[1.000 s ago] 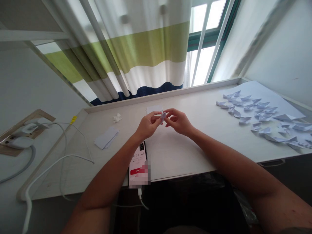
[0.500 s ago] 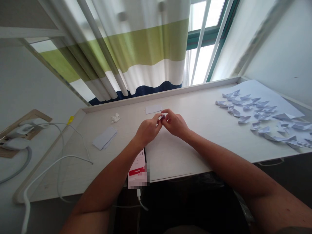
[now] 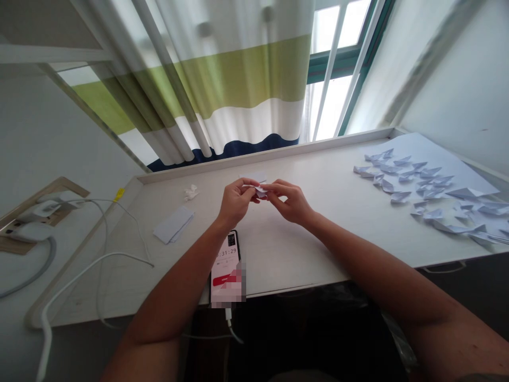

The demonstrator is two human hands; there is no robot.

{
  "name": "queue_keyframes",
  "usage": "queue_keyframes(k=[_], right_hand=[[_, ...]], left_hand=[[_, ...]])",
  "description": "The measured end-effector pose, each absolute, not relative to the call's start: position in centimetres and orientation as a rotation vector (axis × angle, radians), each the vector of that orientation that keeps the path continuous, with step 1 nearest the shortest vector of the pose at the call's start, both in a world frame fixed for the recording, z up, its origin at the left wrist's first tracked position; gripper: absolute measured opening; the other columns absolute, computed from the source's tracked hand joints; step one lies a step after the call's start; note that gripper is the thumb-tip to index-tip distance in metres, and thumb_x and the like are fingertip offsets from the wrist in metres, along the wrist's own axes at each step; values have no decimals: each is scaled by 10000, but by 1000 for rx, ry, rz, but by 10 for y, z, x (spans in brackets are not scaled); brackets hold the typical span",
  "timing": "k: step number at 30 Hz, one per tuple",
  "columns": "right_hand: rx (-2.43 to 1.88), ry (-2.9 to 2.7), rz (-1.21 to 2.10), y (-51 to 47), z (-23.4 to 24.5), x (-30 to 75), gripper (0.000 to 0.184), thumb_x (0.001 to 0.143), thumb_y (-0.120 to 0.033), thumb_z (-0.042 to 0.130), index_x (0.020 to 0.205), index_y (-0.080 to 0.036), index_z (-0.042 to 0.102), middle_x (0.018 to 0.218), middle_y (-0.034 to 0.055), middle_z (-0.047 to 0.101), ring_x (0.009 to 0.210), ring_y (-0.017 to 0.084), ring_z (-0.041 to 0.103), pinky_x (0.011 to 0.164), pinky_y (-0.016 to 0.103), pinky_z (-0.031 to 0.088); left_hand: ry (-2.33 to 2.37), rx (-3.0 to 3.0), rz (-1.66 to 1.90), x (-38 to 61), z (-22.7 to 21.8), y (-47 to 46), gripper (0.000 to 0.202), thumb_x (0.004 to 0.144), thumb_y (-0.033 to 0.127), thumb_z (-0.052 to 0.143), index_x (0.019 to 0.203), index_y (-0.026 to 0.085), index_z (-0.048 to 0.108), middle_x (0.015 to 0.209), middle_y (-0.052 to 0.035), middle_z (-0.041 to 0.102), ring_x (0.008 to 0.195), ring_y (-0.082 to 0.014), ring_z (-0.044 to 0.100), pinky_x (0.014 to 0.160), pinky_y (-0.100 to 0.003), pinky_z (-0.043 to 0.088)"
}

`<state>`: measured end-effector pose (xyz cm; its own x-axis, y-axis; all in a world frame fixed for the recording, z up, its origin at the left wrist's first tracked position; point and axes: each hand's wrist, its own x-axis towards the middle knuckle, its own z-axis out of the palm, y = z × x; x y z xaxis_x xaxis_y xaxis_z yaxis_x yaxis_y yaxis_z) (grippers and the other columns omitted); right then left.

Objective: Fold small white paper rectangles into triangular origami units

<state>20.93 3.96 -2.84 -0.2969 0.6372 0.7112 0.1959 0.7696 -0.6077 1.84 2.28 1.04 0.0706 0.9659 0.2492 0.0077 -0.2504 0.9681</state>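
Note:
Over the middle of the white desk (image 3: 342, 223), my left hand (image 3: 235, 202) and my right hand (image 3: 289, 200) meet fingertip to fingertip. Both pinch a small folded piece of white paper (image 3: 259, 190) between them. The paper is held just above the desk surface. A slip of white paper (image 3: 258, 176) lies flat on the desk right behind my hands, partly hidden by them.
Several folded paper pieces (image 3: 401, 174) lie on a large white sheet (image 3: 441, 151) at the right. A phone (image 3: 226, 263) with a timer sits near the front edge under my left forearm. Stacked paper slips (image 3: 174, 224), a crumpled scrap (image 3: 191, 192) and white cables (image 3: 99, 260) lie at the left.
Both hands stayed together on the folded paper, dipping toward the desk and rising again; the paper now sits flatter between the fingertips. The phone timer advanced a second.

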Motion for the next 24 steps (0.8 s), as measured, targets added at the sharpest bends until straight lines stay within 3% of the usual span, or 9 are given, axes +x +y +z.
queue_keyframes(k=[5,8,11,15,19,24], right_hand=[[-611,-1821,468,40,-25,211,249,1067,-388,636,1146,-245,825,1042,87,787,911,216,767,814,378,649],[-657,-1701,620,39,-25,210,281,1004,-464,735,1159,-232,776,1025,75,788,887,215,773,824,388,657],[-703,-1607,845,40,-25,208,390,935,-559,799,1098,-210,737,935,54,788,829,214,779,798,391,653],[-706,-1614,967,39,-21,209,419,921,-601,791,846,-196,710,819,40,771,747,199,752,790,393,630],[-709,-1632,987,38,-17,211,350,907,-512,809,797,-196,706,787,25,747,736,188,715,771,377,596],[-735,-1635,1048,38,-17,212,360,870,-515,840,777,-194,706,747,23,744,716,187,701,742,362,579]], left_hand=[[939,1365,1276,20,13,20,338,795,378,914,943,151,712,868,-72,825,835,-213,803,810,-346,613],[903,1398,1256,21,13,19,495,690,382,1009,985,170,672,855,-52,829,855,-222,808,844,-359,610],[926,1422,1242,21,10,19,570,678,430,1020,1020,184,637,804,-37,820,808,-223,805,820,-363,612],[1015,1462,1158,22,7,19,597,681,465,1017,1027,178,624,745,-40,802,752,-230,799,750,-344,602],[1030,1517,1087,21,7,18,541,737,487,978,1040,167,663,772,-59,809,771,-228,796,717,-322,574],[1021,1705,956,17,9,19,464,831,597,870,886,148,765,854,-97,818,797,-218,772,707,-319,546]])
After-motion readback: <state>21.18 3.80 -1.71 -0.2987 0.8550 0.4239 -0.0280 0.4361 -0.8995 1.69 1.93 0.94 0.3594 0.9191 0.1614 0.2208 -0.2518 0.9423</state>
